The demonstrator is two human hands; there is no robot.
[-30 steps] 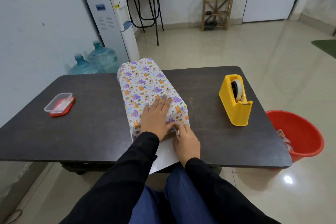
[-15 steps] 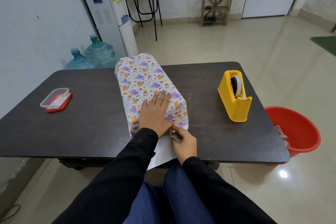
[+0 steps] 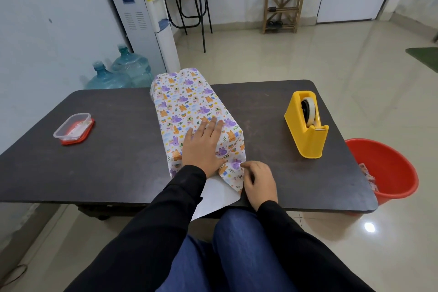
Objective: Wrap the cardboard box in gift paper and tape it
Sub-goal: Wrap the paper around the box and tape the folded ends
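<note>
Papered round already, cardboard box (image 3: 189,106) on counter (image 3: 113,154); presses it flat with left hand (image 3: 203,148); pinches near gift paper (image 3: 233,173) flap with right hand (image 3: 259,182); leaves, seemingly, both ends to fold and tape.

place: plain office or back room | signs: water dispenser (image 3: 139,14) with spare water jugs (image 3: 120,71) by the wall | glossy tiled floor (image 3: 308,54) | wooden rack (image 3: 284,2) | dark counter (image 3: 94,161) with tape dispenser (image 3: 307,125)

An oblong box (image 3: 189,102) in white, animal-printed gift paper (image 3: 233,136) lies lengthwise on the dark table (image 3: 106,161), a plain white flap (image 3: 214,197) overhanging the near edge. A yellow tape dispenser (image 3: 307,130) stands well right.
</note>
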